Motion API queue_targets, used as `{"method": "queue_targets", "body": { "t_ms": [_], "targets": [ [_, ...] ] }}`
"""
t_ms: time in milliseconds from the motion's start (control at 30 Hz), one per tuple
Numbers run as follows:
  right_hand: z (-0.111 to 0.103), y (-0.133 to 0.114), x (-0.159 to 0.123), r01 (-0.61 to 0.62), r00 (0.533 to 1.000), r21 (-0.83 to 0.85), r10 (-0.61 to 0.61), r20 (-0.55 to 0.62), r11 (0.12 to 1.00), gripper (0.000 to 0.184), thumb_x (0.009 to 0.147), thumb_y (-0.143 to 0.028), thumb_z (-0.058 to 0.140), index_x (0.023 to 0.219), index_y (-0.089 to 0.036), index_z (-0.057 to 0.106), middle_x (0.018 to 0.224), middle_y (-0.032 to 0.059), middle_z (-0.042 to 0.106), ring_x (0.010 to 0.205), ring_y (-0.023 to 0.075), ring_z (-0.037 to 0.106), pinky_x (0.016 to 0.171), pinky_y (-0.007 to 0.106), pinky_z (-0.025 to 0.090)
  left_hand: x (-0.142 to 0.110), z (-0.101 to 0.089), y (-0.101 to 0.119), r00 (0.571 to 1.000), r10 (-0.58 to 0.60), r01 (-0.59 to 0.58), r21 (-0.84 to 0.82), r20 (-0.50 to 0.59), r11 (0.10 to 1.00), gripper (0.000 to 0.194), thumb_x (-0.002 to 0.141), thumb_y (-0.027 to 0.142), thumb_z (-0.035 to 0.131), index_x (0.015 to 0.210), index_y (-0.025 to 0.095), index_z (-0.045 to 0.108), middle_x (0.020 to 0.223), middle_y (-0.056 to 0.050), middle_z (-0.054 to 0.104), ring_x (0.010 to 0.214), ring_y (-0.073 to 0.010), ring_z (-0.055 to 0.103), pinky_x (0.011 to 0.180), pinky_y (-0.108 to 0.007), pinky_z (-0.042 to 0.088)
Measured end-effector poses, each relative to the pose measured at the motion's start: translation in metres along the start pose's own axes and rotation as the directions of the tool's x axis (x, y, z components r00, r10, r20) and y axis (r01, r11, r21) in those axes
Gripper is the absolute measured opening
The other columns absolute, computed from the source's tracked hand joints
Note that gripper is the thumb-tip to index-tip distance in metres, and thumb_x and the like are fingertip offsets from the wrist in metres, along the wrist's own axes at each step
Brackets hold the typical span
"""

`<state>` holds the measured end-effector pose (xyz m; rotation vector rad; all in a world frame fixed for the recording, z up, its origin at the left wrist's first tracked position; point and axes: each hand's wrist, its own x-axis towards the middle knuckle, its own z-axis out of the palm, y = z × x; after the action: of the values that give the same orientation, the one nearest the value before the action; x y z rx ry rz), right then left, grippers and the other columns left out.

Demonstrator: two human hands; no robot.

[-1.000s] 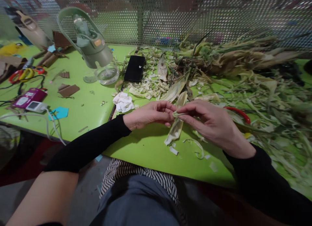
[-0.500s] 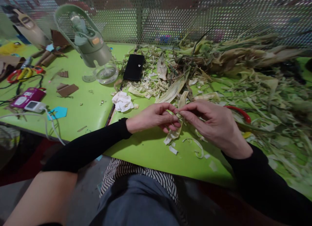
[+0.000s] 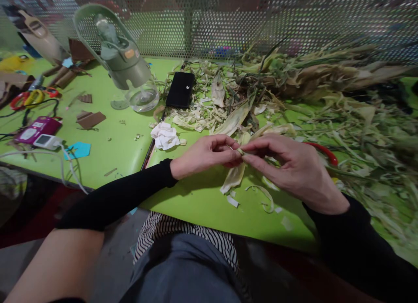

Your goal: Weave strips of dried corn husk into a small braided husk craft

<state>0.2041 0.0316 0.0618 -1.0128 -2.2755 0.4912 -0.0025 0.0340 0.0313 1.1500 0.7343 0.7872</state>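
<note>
Above the green table, the fingertips of both hands meet on a small pale-green strip of corn husk (image 3: 241, 151). My left hand (image 3: 212, 154) is closed, pinching the strip's left end between thumb and forefinger. From the other side, my right hand (image 3: 284, 166) pinches it with thumb and index finger. Fingers hide most of the strip. A wider piece of dry husk (image 3: 233, 181) lies on the table just under the hands. Close to it are a small white scrap (image 3: 232, 201) and a curled husk strip (image 3: 268, 200).
Piled dry husks (image 3: 313, 79) cover the back right, before a perforated screen (image 3: 209, 22). A red handle (image 3: 326, 154) shows beside my right hand. Leftward are a black phone-like slab (image 3: 180, 89), crumpled tissue (image 3: 165, 136), water bottle (image 3: 127, 68), scissors (image 3: 34, 98) and a cabled purple device (image 3: 39, 131).
My right hand has shifted slightly right and turned a little. The left fingers have curled in closer around the husk strip. Things on the table look the same.
</note>
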Motion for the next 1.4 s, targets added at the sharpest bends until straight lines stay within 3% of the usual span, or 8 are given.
{"method": "queue_targets", "body": {
  "t_ms": [233, 400, 567, 667, 833, 1000, 1200, 1400],
  "targets": [
    [0.005, -0.004, -0.001, 0.018, 0.999, -0.089, -0.022, -0.049, 0.996, 0.004, 0.093, -0.027, 0.064, 0.091, -0.026, 0.068, 0.084, 0.0052, 0.074, 0.065, 0.0193, 0.065, 0.057, 0.035, 0.050, 0.000, 0.002, 0.000, 0.997, 0.067, -0.060, 0.130, -0.050, 0.990, 0.013, 0.089, 0.023, 0.066, 0.094, 0.012, 0.063, 0.079, -0.001, 0.069, 0.071, -0.0069, 0.062, 0.075, -0.023, 0.049],
    [0.007, -0.010, -0.001, 0.006, 0.995, -0.091, -0.015, -0.100, 0.996, 0.008, 0.091, -0.024, 0.063, 0.084, -0.026, 0.067, 0.077, 0.0040, 0.071, 0.061, 0.0174, 0.059, 0.055, 0.033, 0.045, -0.002, 0.005, 0.000, 0.992, 0.079, -0.059, 0.191, -0.094, 0.980, 0.016, 0.087, 0.023, 0.068, 0.095, 0.011, 0.062, 0.078, 0.000, 0.067, 0.070, -0.0069, 0.059, 0.071, -0.022, 0.047],
    [0.000, -0.002, 0.001, -0.192, 0.980, 0.118, 0.184, 0.077, 0.974, 0.007, 0.084, -0.023, 0.065, 0.077, -0.024, 0.065, 0.060, -0.0026, 0.054, 0.048, 0.0111, 0.043, 0.042, 0.026, 0.032, -0.003, 0.008, -0.002, 0.996, 0.061, -0.045, 0.235, -0.058, 0.971, 0.011, 0.087, 0.019, 0.066, 0.095, 0.011, 0.063, 0.084, -0.002, 0.069, 0.074, -0.0075, 0.061, 0.075, -0.023, 0.048],
    [-0.004, 0.000, 0.002, -0.248, 0.959, 0.177, 0.215, 0.187, 0.952, 0.007, 0.082, -0.022, 0.064, 0.075, -0.023, 0.064, 0.057, -0.0044, 0.051, 0.048, 0.0099, 0.042, 0.041, 0.024, 0.030, -0.002, 0.008, -0.002, 0.998, 0.037, -0.026, 0.231, -0.043, 0.973, 0.011, 0.087, 0.016, 0.067, 0.096, 0.010, 0.065, 0.089, -0.003, 0.071, 0.078, -0.0083, 0.063, 0.079, -0.024, 0.050],
    [-0.003, 0.002, 0.004, -0.203, 0.966, 0.178, 0.167, 0.198, 0.963, 0.012, 0.086, -0.028, 0.064, 0.076, -0.022, 0.065, 0.064, -0.0023, 0.058, 0.052, 0.0104, 0.048, 0.045, 0.024, 0.036, 0.001, 0.005, 0.002, 0.996, -0.075, 0.078, 0.088, -0.037, 0.993, 0.008, 0.089, 0.014, 0.065, 0.095, 0.009, 0.067, 0.084, -0.002, 0.071, 0.077, -0.0084, 0.066, 0.086, -0.029, 0.053],
    [0.002, 0.006, 0.005, -0.019, 0.995, 0.064, 0.013, 0.100, 0.998, 0.013, 0.091, -0.028, 0.060, 0.085, -0.022, 0.070, 0.081, 0.0036, 0.071, 0.070, 0.0168, 0.065, 0.062, 0.030, 0.048, 0.003, 0.002, 0.008, 0.982, -0.181, 0.177, -0.071, -0.050, 0.982, 0.006, 0.092, 0.013, 0.063, 0.094, 0.008, 0.065, 0.076, 0.000, 0.070, 0.072, -0.0074, 0.067, 0.092, -0.034, 0.055],
    [0.006, 0.002, 0.001, -0.053, 0.998, 0.048, 0.053, 0.016, 0.997, 0.003, 0.088, -0.024, 0.062, 0.090, -0.023, 0.060, 0.075, 0.0001, 0.065, 0.059, 0.0142, 0.057, 0.053, 0.029, 0.045, 0.002, 0.004, 0.012, 0.971, -0.218, 0.209, -0.097, -0.094, 0.973, 0.003, 0.091, 0.009, 0.063, 0.093, 0.008, 0.066, 0.076, -0.001, 0.071, 0.074, -0.0080, 0.069, 0.096, -0.036, 0.055],
    [0.009, -0.002, -0.001, 0.093, 0.994, -0.154, -0.100, -0.038, 0.984, 0.004, 0.091, -0.020, 0.060, 0.089, -0.023, 0.058, 0.080, 0.0032, 0.067, 0.066, 0.0172, 0.061, 0.059, 0.031, 0.047, 0.003, 0.005, 0.010, 0.968, -0.231, 0.216, -0.148, -0.094, 0.965, 0.002, 0.090, 0.009, 0.065, 0.091, 0.008, 0.064, 0.075, -0.001, 0.070, 0.071, -0.0080, 0.068, 0.093, -0.036, 0.055]
  ]
}}
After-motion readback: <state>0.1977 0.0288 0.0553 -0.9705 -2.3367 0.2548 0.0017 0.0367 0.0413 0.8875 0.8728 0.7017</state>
